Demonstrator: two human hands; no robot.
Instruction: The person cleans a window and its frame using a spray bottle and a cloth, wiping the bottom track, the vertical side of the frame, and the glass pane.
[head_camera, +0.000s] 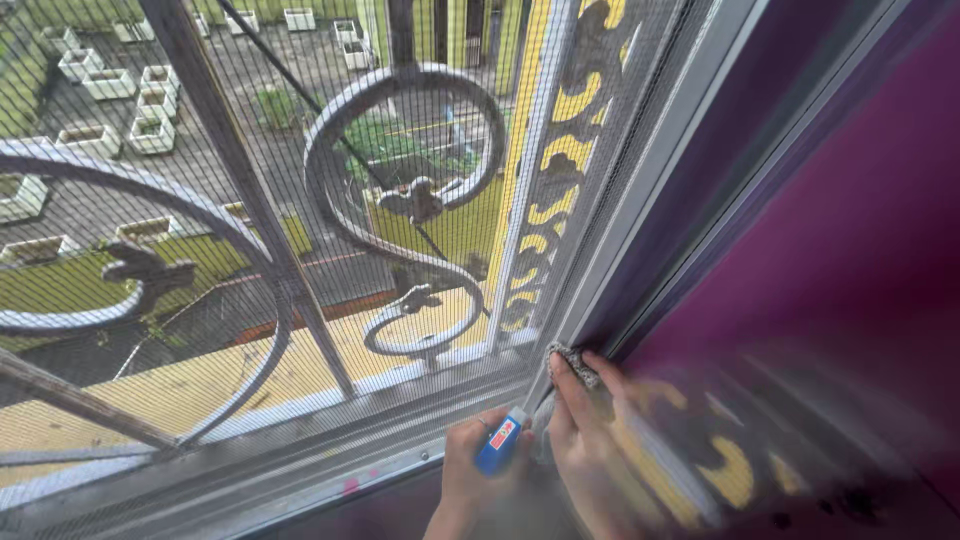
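My left hand (468, 470) is closed around a small tool with a blue handle (500, 442) near the lower corner of a window. My right hand (578, 425) presses a small grey cloth (568, 357) into the corner where the grey window frame (640, 215) meets the bottom sill track (330, 470). The two hands touch each other at the bottom centre. The tool's tip is hidden behind my right hand.
A mesh screen (250, 150) covers the window, with a curled wrought-iron grille (345, 215) behind it. Outside lie rooftops, planters and green patches far below. A purple reflective pane (850, 260) fills the right side.
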